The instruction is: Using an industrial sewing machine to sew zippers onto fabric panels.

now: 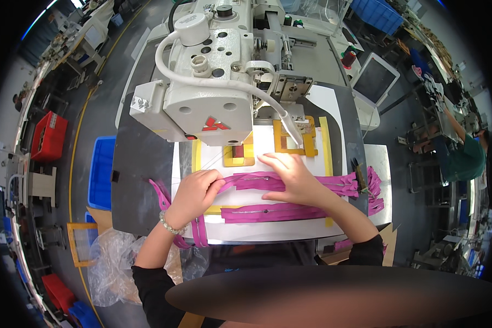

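Note:
My left hand [194, 197] pinches the left end of a magenta zipper [251, 181] between thumb and fingertips. Over the same zipper, my right hand [294, 179] has its thumb and fingers spread, and the palm hides part of the tape. Closer to me a second stack of magenta zippers [273, 212] lies flat on the white plate [210, 229]. More magenta zipper strips [200, 232] hang over the front edge by my left wrist. Just beyond my hands, the white sewing machine head [213, 98] stands above a yellow-edged clamp frame [239, 162].
A second yellow frame [310, 147] sits beyond my right hand. Bunched zipper ends [374, 188] lie at the table's right side. A screen [374, 79] stands at the far right. Left of the table are a blue crate [100, 175] and clear plastic bags [115, 268].

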`<action>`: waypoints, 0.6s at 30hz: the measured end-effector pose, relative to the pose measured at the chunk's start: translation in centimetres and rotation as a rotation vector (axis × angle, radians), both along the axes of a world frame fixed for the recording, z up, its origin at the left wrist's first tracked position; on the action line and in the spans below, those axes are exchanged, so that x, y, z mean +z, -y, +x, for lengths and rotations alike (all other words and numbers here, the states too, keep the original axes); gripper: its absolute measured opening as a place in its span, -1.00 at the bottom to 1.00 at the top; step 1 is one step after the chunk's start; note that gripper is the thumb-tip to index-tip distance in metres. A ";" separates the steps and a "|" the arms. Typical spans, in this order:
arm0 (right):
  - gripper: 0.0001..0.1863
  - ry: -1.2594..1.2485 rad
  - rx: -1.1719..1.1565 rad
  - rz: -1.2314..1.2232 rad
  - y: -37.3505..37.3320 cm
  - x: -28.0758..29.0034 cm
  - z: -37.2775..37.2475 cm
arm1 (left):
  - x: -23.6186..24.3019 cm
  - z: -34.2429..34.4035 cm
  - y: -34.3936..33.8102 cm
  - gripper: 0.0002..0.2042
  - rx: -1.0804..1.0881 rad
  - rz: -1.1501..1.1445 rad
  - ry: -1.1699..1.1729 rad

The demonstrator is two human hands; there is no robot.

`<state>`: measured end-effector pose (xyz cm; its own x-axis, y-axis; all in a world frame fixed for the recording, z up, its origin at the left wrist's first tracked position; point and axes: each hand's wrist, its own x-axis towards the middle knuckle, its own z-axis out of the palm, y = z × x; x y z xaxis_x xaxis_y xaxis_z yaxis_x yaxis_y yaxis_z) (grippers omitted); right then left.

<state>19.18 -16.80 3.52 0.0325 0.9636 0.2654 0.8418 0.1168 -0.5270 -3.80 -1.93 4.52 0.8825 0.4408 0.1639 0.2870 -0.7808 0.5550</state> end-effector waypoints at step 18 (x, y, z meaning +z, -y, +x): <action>-0.78 -0.909 -0.054 -0.756 0.6 1.5 13.4 | -1.5 3.5 -0.9 -0.76 -0.047 -1.215 0.123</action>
<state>32.63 -17.38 5.05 -0.0391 0.8577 -0.5126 0.1168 -0.5056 -0.8548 -0.30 -1.08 3.06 0.9092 0.3337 -0.2491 0.1666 0.2566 0.9520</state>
